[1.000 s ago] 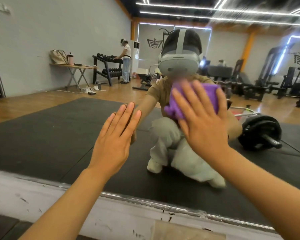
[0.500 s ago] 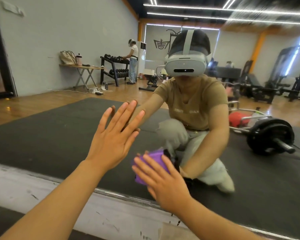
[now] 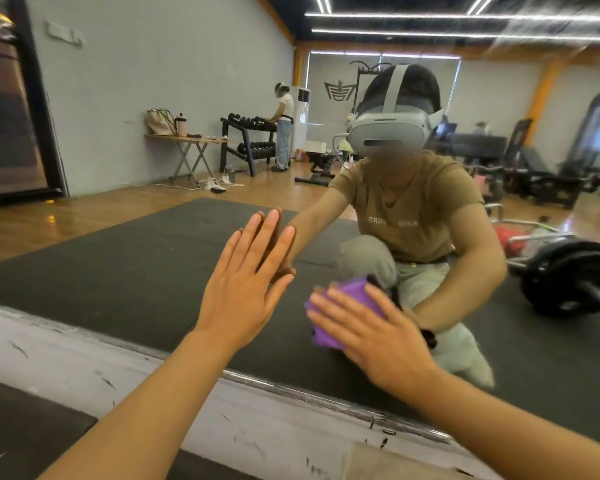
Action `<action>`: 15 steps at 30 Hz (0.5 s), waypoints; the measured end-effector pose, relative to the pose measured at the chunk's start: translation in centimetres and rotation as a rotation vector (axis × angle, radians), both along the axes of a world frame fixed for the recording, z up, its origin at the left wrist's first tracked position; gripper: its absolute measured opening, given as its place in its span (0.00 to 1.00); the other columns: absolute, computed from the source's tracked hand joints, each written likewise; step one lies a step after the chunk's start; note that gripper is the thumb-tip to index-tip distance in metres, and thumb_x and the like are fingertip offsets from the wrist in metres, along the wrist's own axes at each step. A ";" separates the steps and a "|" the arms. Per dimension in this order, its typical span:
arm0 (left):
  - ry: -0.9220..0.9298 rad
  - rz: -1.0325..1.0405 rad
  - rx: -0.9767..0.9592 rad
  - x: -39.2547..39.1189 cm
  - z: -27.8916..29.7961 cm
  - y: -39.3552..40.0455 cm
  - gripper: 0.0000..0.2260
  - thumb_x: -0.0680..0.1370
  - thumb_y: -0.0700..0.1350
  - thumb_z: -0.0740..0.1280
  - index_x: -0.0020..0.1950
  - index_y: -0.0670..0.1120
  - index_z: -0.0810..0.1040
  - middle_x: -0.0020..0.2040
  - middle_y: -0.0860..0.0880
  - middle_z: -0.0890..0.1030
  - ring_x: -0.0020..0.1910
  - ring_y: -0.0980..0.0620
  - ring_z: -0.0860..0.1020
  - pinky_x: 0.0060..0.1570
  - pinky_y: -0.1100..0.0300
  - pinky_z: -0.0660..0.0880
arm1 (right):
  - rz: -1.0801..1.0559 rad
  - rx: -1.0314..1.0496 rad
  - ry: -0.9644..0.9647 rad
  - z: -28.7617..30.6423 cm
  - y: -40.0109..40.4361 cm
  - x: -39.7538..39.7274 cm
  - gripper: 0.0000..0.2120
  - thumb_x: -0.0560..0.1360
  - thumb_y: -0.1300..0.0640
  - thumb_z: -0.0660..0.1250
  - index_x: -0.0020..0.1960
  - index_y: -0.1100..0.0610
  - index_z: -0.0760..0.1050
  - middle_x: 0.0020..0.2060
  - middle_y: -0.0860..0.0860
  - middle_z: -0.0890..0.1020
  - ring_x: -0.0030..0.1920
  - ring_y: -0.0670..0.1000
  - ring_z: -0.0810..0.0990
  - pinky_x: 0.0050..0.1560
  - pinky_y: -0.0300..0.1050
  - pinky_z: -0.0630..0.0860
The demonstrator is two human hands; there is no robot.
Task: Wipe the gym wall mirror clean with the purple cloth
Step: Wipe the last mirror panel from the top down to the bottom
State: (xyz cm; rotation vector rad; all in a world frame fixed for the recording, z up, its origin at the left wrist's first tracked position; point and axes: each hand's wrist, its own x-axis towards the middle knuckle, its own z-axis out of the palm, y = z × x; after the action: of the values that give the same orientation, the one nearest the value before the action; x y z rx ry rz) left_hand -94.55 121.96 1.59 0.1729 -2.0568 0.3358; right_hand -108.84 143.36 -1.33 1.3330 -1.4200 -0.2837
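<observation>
Pressing purple cloth to mirror: flat right hand; left hand flat, empty.

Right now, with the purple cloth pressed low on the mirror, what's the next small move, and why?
Probably sweep the purple cloth sideways along the glass just above the mirror's bottom edge. The right hand presses it flat there with straight fingers, the left hand is braced flat on the mirror, and smears still show at the upper right.
</observation>
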 end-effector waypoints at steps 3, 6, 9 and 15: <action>0.010 -0.010 0.024 -0.2 -0.2 0.3 0.27 0.85 0.52 0.54 0.83 0.46 0.55 0.83 0.44 0.51 0.82 0.45 0.50 0.79 0.47 0.52 | 0.006 -0.259 -0.045 7.9 0.6 0.0 0.29 0.81 0.51 0.59 0.81 0.51 0.60 0.80 0.50 0.58 0.80 0.53 0.57 0.79 0.57 0.44; 0.037 -0.012 0.057 -0.7 -0.5 0.9 0.27 0.85 0.52 0.53 0.83 0.46 0.53 0.83 0.44 0.49 0.82 0.44 0.48 0.80 0.48 0.47 | -0.052 -0.468 -0.138 12.8 0.7 -0.2 0.26 0.85 0.50 0.55 0.82 0.51 0.58 0.81 0.51 0.58 0.81 0.55 0.56 0.78 0.61 0.47; 0.059 -0.015 0.092 -1.2 -0.8 1.4 0.28 0.85 0.51 0.54 0.83 0.45 0.53 0.83 0.43 0.49 0.82 0.43 0.49 0.80 0.47 0.46 | -0.043 -0.569 -0.204 12.1 -0.3 0.2 0.26 0.85 0.49 0.52 0.82 0.52 0.58 0.81 0.52 0.59 0.81 0.57 0.56 0.78 0.63 0.45; 0.082 -0.027 0.110 -1.4 -1.2 1.4 0.28 0.85 0.49 0.55 0.83 0.45 0.52 0.83 0.42 0.51 0.82 0.43 0.49 0.80 0.48 0.45 | -0.024 -0.272 -0.132 2.8 -1.2 1.1 0.31 0.80 0.49 0.59 0.82 0.52 0.59 0.81 0.51 0.57 0.81 0.55 0.53 0.80 0.61 0.43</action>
State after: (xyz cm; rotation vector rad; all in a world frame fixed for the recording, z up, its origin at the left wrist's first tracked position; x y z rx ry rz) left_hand -95.92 123.36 0.44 0.2216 -1.9953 0.1961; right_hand -107.78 142.13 1.49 1.1279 -1.5251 -0.0159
